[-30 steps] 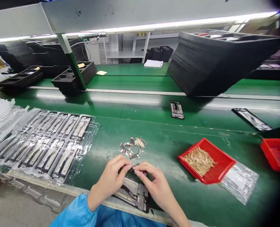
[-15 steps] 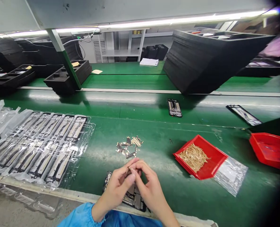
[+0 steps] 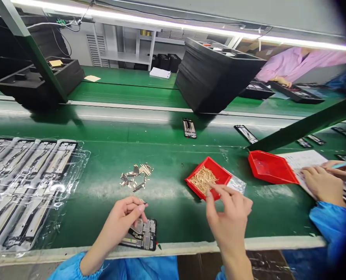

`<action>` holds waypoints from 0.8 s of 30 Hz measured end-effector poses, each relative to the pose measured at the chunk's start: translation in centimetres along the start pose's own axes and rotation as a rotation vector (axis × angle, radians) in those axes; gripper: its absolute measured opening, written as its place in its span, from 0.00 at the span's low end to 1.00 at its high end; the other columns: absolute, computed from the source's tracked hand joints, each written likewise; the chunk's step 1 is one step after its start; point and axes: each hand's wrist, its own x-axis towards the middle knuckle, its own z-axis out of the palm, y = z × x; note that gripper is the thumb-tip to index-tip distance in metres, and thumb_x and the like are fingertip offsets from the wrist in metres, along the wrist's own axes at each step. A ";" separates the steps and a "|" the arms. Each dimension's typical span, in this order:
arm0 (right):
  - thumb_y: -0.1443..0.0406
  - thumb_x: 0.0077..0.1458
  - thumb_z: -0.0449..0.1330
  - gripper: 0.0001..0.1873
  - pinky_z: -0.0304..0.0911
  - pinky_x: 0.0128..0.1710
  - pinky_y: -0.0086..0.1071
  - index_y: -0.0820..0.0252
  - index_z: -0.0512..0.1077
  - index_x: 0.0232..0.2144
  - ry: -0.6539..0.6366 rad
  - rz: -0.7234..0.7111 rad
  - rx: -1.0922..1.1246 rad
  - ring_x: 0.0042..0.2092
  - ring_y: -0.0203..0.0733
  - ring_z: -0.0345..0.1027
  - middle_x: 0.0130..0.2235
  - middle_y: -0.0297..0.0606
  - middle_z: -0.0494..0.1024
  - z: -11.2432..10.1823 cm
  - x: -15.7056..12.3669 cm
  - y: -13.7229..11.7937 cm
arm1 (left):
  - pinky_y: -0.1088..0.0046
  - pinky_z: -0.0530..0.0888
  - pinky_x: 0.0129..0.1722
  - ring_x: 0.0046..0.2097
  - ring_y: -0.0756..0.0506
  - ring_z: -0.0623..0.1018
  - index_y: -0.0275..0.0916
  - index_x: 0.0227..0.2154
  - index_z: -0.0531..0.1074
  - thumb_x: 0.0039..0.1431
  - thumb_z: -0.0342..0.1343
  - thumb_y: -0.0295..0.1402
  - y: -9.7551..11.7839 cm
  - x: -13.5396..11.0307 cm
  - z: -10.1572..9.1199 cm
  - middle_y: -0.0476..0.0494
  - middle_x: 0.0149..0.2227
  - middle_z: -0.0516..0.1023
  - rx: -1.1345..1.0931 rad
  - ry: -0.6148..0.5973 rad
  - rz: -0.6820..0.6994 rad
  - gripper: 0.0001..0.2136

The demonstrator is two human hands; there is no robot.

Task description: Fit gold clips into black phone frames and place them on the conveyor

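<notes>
My left hand is closed, pinching a small dark part between thumb and fingertips; its exact kind is too small to make out. Beneath that hand lies an opened phone with its inner boards showing, partly covered by the hand. My right hand reaches over a red bin, thumb and fingers slightly apart, tips at the heap of thin gold-coloured strips. No strip shows clearly in its fingers. Beyond my left hand, small black and gold pieces lie in a loose pile.
Clear plastic trays of phone bodies stand left. Black trays are stacked behind. A second red bin and a slanting green post are right, near a co-worker's hand on paper. Another person in pink works farther back.
My hands were together above the phone. Now my right hand has moved right to the red bin, while the left stays by the phone with the small part. The view has turned right.
</notes>
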 end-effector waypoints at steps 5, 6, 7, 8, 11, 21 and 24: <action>0.73 0.69 0.61 0.14 0.63 0.50 0.40 0.55 0.78 0.52 -0.297 -0.367 0.439 0.48 0.45 0.68 0.45 0.38 0.83 -0.9 -2.0 -7.9 | 0.72 0.64 0.29 0.24 0.51 0.68 0.33 0.37 0.80 0.59 0.63 0.54 0.1 0.4 1.8 0.38 0.28 0.86 0.109 -0.099 -0.055 0.24; 0.72 0.69 0.61 0.13 0.61 0.50 0.40 0.56 0.78 0.52 -0.326 -0.383 0.439 0.48 0.45 0.68 0.45 0.38 0.83 -0.8 -2.3 -8.7 | 0.72 0.65 0.29 0.25 0.50 0.70 0.33 0.37 0.80 0.60 0.62 0.52 0.2 0.3 2.0 0.38 0.28 0.86 0.127 -0.103 -0.049 0.22; 0.71 0.70 0.61 0.12 0.60 0.49 0.40 0.57 0.78 0.52 -0.341 -0.388 0.427 0.48 0.45 0.68 0.44 0.37 0.83 -0.6 -2.5 -9.1 | 0.72 0.66 0.30 0.26 0.49 0.72 0.33 0.36 0.80 0.61 0.61 0.50 0.3 0.2 2.1 0.38 0.28 0.86 0.159 -0.104 -0.036 0.21; 0.71 0.70 0.61 0.11 0.59 0.49 0.40 0.57 0.78 0.51 -0.351 -0.392 0.413 0.48 0.45 0.67 0.43 0.37 0.84 -0.3 -2.8 -9.3 | 0.71 0.67 0.31 0.27 0.49 0.73 0.34 0.36 0.81 0.63 0.59 0.48 0.5 0.1 2.2 0.39 0.28 0.86 0.216 -0.105 -0.014 0.19; 0.72 0.69 0.62 0.09 0.58 0.48 0.41 0.58 0.76 0.50 -0.400 -0.426 0.397 0.48 0.45 0.67 0.41 0.37 0.83 0.5 -3.3 -9.0 | 0.70 0.67 0.33 0.27 0.49 0.73 0.36 0.36 0.84 0.67 0.54 0.40 0.7 -0.3 2.1 0.43 0.28 0.85 0.493 -0.106 0.107 0.15; 0.70 0.67 0.64 0.08 0.61 0.47 0.44 0.57 0.76 0.47 -0.185 -0.327 0.150 0.44 0.48 0.71 0.41 0.41 0.84 0.8 -1.2 -1.9 | 0.69 0.71 0.34 0.28 0.47 0.78 0.38 0.37 0.82 0.68 0.56 0.40 -0.3 0.2 1.9 0.40 0.34 0.89 0.437 -0.100 0.085 0.14; 0.64 0.70 0.61 0.09 0.60 0.46 0.49 0.58 0.79 0.48 -0.068 -0.092 -0.124 0.48 0.57 0.71 0.47 0.50 0.83 0.7 0.3 1.2 | 0.70 0.75 0.33 0.29 0.47 0.80 0.35 0.46 0.79 0.63 0.63 0.44 -0.6 0.5 1.4 0.37 0.35 0.90 0.097 -0.130 -0.055 0.17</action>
